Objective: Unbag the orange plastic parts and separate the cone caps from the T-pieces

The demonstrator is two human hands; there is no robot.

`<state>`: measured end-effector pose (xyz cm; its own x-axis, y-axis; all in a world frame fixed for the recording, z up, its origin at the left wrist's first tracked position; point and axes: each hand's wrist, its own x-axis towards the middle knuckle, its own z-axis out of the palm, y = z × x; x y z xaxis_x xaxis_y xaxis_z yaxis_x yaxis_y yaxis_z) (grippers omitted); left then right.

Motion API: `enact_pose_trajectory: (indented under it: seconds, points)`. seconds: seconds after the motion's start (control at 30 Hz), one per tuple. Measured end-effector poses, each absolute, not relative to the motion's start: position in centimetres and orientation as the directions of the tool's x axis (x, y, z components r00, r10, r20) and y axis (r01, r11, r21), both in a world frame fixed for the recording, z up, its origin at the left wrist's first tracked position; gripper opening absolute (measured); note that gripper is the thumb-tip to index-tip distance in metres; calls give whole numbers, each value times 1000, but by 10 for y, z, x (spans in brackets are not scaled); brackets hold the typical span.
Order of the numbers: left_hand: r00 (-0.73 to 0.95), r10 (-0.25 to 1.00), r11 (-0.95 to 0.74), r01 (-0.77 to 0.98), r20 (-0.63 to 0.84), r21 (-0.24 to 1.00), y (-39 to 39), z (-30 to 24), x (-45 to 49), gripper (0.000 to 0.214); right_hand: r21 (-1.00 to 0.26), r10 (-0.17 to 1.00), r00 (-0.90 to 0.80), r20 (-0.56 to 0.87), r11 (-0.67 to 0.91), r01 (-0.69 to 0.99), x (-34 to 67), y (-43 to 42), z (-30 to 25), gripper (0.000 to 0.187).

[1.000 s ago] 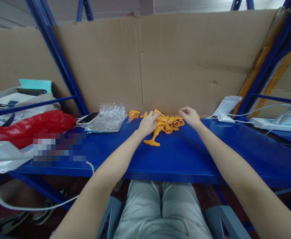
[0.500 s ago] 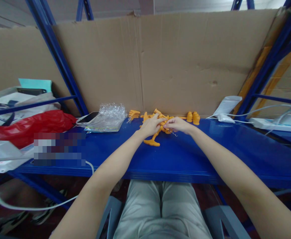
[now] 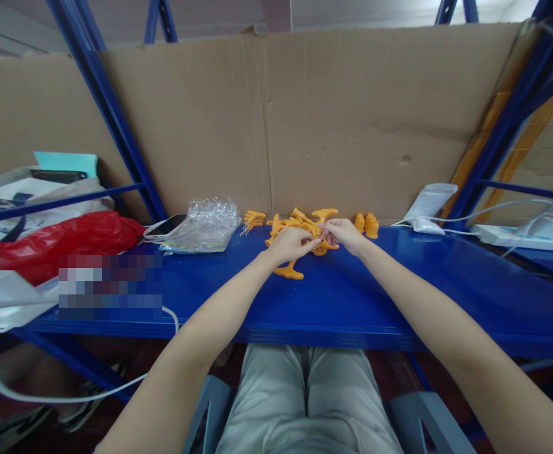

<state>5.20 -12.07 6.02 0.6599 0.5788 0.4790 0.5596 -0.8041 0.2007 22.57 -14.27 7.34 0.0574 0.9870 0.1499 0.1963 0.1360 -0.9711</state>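
A pile of small orange plastic parts [image 3: 289,223] lies on the blue metal shelf [image 3: 352,296] against the cardboard back. My left hand [image 3: 291,243] and my right hand [image 3: 345,232] meet over the pile, both with fingers curled in a pinch on one orange part [image 3: 324,215] held between them. One orange T-shaped piece [image 3: 289,272] lies alone just in front of my left hand. Two assembled orange pieces [image 3: 367,223] stand upright to the right of my right hand. A few more orange parts [image 3: 254,218] lie to the left of the pile.
A crumpled clear plastic bag [image 3: 209,221] and a phone [image 3: 166,226] lie left of the pile, then a red bag [image 3: 53,243]. A white pouch [image 3: 431,200], cables and a power strip [image 3: 524,238] sit at the right. Blue rack posts [image 3: 110,120] flank the cardboard.
My right hand left the two upright pieces at the right and came left to meet my left hand. Both hands have lifted one orange part slightly above the pile.
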Motion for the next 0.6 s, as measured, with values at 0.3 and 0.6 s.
enact_pose_trajectory:
  seconds: [0.3, 0.6]
  points:
    - [595, 713, -685, 476, 372, 552, -117, 53, 62, 16, -986, 989, 83, 125, 115, 122, 223, -142, 70, 35]
    - [505, 749, -662, 547, 428, 513, -114, 56, 60, 15, -985, 985, 89, 145, 135, 110, 227, -138, 66, 23]
